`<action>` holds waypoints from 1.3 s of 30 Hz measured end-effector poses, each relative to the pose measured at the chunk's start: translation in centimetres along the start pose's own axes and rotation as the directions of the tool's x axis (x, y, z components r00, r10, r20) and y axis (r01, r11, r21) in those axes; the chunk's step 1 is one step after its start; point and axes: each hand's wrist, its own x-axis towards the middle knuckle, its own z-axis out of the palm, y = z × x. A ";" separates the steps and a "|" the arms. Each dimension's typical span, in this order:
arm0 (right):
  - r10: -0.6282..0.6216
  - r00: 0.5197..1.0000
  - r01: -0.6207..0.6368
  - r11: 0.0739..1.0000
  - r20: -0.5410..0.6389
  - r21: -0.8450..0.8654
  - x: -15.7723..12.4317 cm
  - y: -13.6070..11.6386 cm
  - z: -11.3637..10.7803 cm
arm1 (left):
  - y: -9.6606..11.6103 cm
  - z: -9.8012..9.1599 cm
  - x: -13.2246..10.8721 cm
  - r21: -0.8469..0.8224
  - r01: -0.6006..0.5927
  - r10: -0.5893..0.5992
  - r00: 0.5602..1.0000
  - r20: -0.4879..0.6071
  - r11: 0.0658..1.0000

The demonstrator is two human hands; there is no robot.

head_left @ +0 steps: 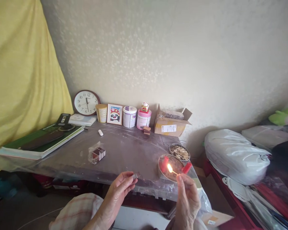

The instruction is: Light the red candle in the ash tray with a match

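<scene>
Between the thumb and fingers of my left hand is a small matchbox, held just over the table's front edge. My right hand pinches a burning match, its bright flame pointing up and left. Behind the flame lies a round dish with a brownish bottom. One red candle is at the dish's left side, partly washed out by glare. Another red candle leans at the right rim, close above my right fingers. A second dish holding many loose matchsticks sits just behind.
A plastic-wrapped pack of matchboxes lies mid-table on the plastic-covered table. Along the wall stand a clock, a panda picture, tins and an open cardboard box. Books occupy the left; white bags are at right.
</scene>
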 end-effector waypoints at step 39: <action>0.257 0.962 -0.269 0.946 0.088 0.182 4.0 -0.9 1.7 | 0.4 0.1 0.1 0.005 0.070 -0.069 0.996 -0.060 0.998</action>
